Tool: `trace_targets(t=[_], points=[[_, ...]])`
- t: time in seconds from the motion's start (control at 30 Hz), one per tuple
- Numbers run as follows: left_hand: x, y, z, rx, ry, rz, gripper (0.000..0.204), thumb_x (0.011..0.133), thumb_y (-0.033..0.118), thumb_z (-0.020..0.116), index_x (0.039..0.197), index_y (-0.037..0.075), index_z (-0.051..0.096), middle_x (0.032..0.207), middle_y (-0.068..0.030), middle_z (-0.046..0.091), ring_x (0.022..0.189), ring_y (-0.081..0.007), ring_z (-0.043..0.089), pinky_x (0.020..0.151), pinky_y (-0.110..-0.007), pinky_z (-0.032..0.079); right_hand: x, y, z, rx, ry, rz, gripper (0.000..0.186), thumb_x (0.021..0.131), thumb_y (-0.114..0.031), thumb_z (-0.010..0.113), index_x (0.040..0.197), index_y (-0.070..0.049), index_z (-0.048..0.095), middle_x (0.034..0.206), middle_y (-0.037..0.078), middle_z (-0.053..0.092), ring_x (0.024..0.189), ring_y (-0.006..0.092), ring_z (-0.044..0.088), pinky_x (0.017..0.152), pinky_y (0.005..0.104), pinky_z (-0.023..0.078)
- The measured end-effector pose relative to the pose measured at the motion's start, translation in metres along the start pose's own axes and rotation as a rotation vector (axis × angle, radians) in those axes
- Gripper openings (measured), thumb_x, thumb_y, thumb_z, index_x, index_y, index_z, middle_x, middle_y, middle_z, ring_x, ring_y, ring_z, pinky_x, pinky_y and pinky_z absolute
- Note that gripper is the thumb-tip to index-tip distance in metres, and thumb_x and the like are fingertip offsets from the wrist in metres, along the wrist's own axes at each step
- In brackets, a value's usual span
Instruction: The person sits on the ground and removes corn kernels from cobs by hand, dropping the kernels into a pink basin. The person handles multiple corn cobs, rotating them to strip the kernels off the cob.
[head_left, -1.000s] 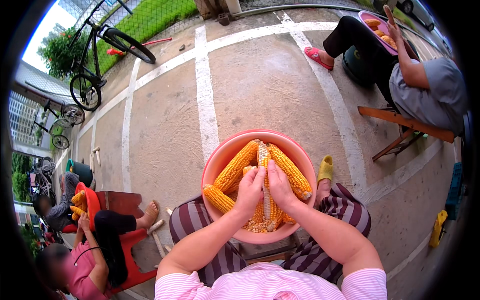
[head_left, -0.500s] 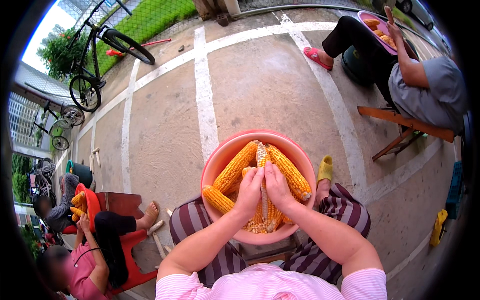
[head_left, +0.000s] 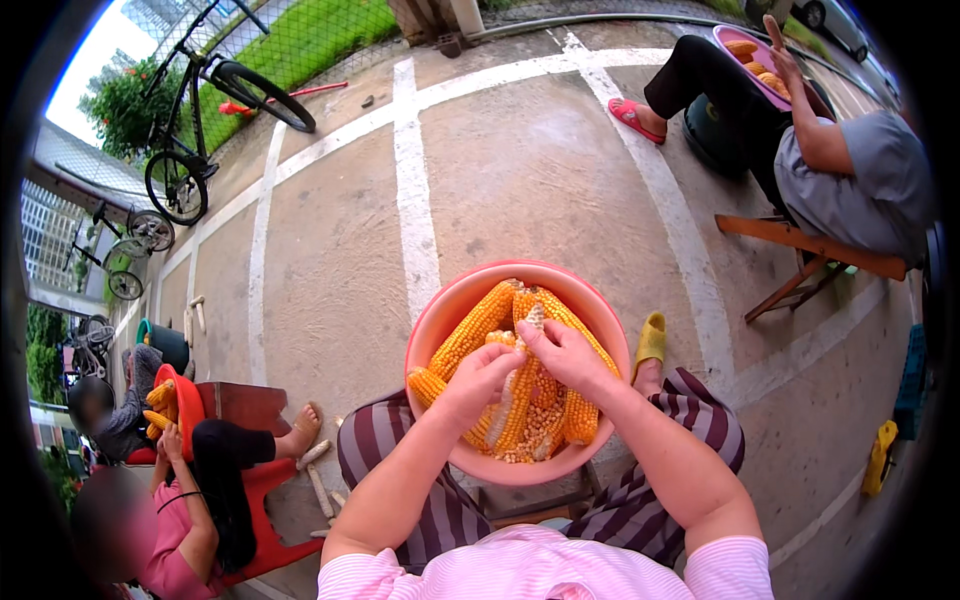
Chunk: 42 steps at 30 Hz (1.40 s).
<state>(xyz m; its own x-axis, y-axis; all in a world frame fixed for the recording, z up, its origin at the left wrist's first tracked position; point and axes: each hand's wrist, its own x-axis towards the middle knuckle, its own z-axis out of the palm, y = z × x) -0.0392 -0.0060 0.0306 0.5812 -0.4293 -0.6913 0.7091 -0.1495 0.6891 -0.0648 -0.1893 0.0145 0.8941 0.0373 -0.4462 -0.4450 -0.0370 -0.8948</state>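
Note:
A pink plastic basin (head_left: 440,300) sits between my knees, holding several yellow corn ears (head_left: 465,335) and loose kernels (head_left: 538,420). A partly stripped corn cob (head_left: 505,410), pale along one side, lies diagonally between my hands over the ears. My left hand (head_left: 482,378) has its fingers curled on the cob's left side. My right hand (head_left: 562,358) grips its upper part, thumb pressed on it near the pale tip. Part of the cob is hidden behind my fingers.
Co-workers sit at left (head_left: 185,530) and upper right (head_left: 850,190), with corn in a red basin (head_left: 185,400) and a pink one (head_left: 760,75). Bare cobs (head_left: 315,485) lie on the concrete. Bicycles (head_left: 175,185) stand at left, a yellow slipper (head_left: 650,340) by my right foot.
The cob between my hands has tilted, its lower end swinging left. My left hand has moved down and left, my right hand slightly right, exposing more kernels at the basin's lower right.

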Motion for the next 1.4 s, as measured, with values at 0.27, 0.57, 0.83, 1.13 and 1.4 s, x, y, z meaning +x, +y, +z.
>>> trace_targets(t=[0.27, 0.57, 0.83, 1.13, 1.4], points=[[0.005, 0.018, -0.011, 0.178, -0.05, 0.244, 0.032, 0.097, 0.027, 0.07, 0.115, 0.001, 0.065, 0.104, -0.0028, 0.069, 0.092, -0.0101, 0.064, 0.083, -0.027, 0.052, 0.002, -0.01, -0.012, 0.272, 0.091, 0.167, 0.039, 0.096, -0.045, 0.067, 0.105, -0.007, 0.066, 0.089, 0.001, 0.066, 0.072, 0.0088, 0.064, 0.061, 0.0243, 0.058], [0.009, 0.037, -0.031, -0.31, 0.462, 0.629, 0.042, 0.101, 0.03, 0.064, 0.128, 0.002, 0.049, 0.112, -0.0078, 0.066, 0.099, -0.0151, 0.065, 0.086, -0.031, 0.055, -0.004, -0.016, -0.01, 0.71, 0.163, 0.075, 0.041, 0.097, -0.04, 0.067, 0.117, -0.004, 0.061, 0.1, 0.006, 0.069, 0.081, 0.015, 0.07, 0.07, 0.0301, 0.063], [0.022, 0.027, -0.012, -0.522, 0.159, 0.497, 0.034, 0.107, 0.025, 0.05, 0.132, 0.003, 0.052, 0.116, -0.0106, 0.064, 0.105, -0.02, 0.065, 0.09, -0.038, 0.058, -0.002, 0.006, 0.016, 0.782, -0.079, 0.07, 0.038, 0.099, -0.035, 0.066, 0.117, -0.003, 0.058, 0.107, 0.006, 0.067, 0.088, 0.0143, 0.07, 0.08, 0.0285, 0.061], [0.025, 0.029, -0.004, -0.398, 0.1, 0.454, 0.028, 0.105, 0.024, 0.052, 0.121, 0.001, 0.06, 0.097, -0.009, 0.068, 0.08, -0.0164, 0.068, 0.072, -0.03, 0.058, -0.008, 0.003, 0.033, 0.733, -0.293, 0.188, 0.03, 0.103, -0.032, 0.056, 0.121, -0.008, 0.058, 0.105, 0.001, 0.066, 0.092, 0.0109, 0.067, 0.082, 0.0288, 0.057], [0.035, 0.02, -0.005, -0.36, 0.047, 0.369, 0.027, 0.105, 0.026, 0.05, 0.11, 0.002, 0.062, 0.089, -0.0064, 0.067, 0.075, -0.0146, 0.066, 0.069, -0.029, 0.057, -0.01, -0.002, 0.037, 0.556, -0.26, 0.15, 0.037, 0.105, -0.032, 0.051, 0.129, -0.005, 0.058, 0.111, 0.004, 0.067, 0.097, 0.0119, 0.068, 0.085, 0.0296, 0.057]])
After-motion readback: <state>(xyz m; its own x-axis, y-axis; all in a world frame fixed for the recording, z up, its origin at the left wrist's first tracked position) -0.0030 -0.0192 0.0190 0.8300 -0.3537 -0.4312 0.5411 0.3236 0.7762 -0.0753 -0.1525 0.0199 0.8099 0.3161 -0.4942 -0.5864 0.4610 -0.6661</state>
